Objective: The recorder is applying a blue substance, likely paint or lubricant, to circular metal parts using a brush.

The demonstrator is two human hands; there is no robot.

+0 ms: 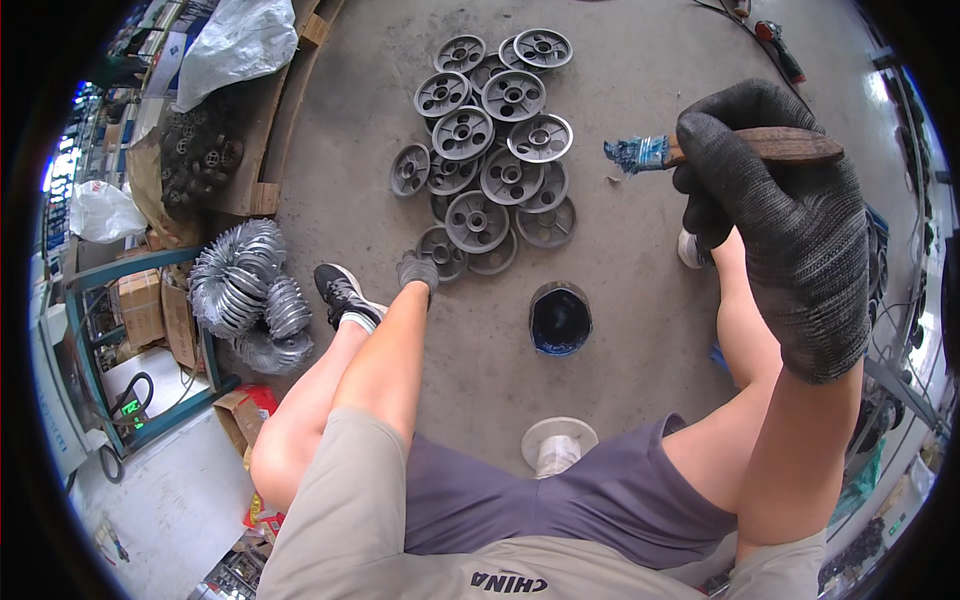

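Note:
My right hand (pixel 770 200), in a dark knit glove, is closed around the wooden handle of a paintbrush (pixel 780 145). The brush is raised at the right, its blue-stained bristles pointing left. My left hand (pixel 417 270), in a grey glove, reaches down to the near left edge of a pile of grey spoked wheels. It touches or nearly touches the rim of one wheel (pixel 443 252); its fingers are too hidden to show a grip. Between my feet stands a round can (pixel 561 318) with dark blue paint inside. Several other wheels (pixel 478 221) lie stacked and overlapping beyond it.
Coiled silvery ribbed hose (pixel 245 280) lies at the left, beside a teal metal frame (pixel 140 265) and a wooden pallet (pixel 265 150). A pale round flanged object (pixel 558 445) is between my thighs. At the far right lies a red-and-black power tool (pixel 780 50) with a cable.

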